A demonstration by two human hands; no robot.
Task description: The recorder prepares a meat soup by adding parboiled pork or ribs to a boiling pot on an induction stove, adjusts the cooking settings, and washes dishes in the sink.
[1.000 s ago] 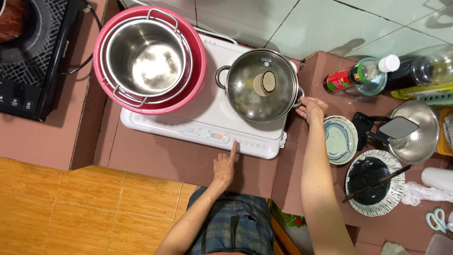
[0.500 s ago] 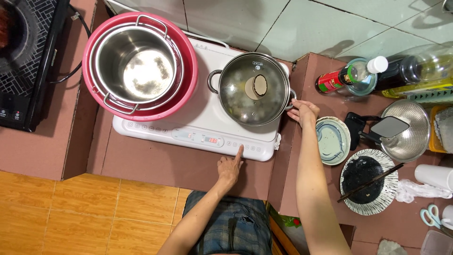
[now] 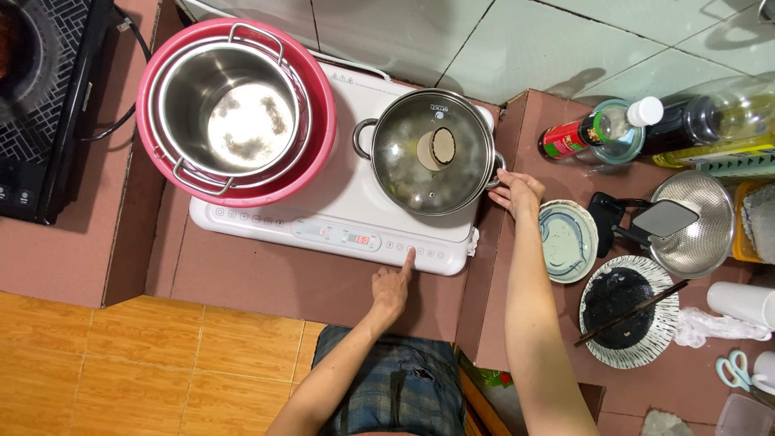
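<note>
Pot [image 3: 428, 152] sits lidded on the white cooktop [image 3: 323, 218]; right hand [image 3: 517, 192] grips its three-o'clock handle, while left hand [image 3: 393, 287], at six o'clock, presses one fingertip to the panel, holding nothing.

The black gas stove [image 3: 36, 105] runs off the left edge. The steamed-up glass lid of the steel pot [image 3: 426, 152] blurs what lies inside. The digits on the white induction cooker's red display [image 3: 362, 239] are too small to read — the clear plastic box [image 3: 743, 416] is cut at the bottom right corner.
</note>
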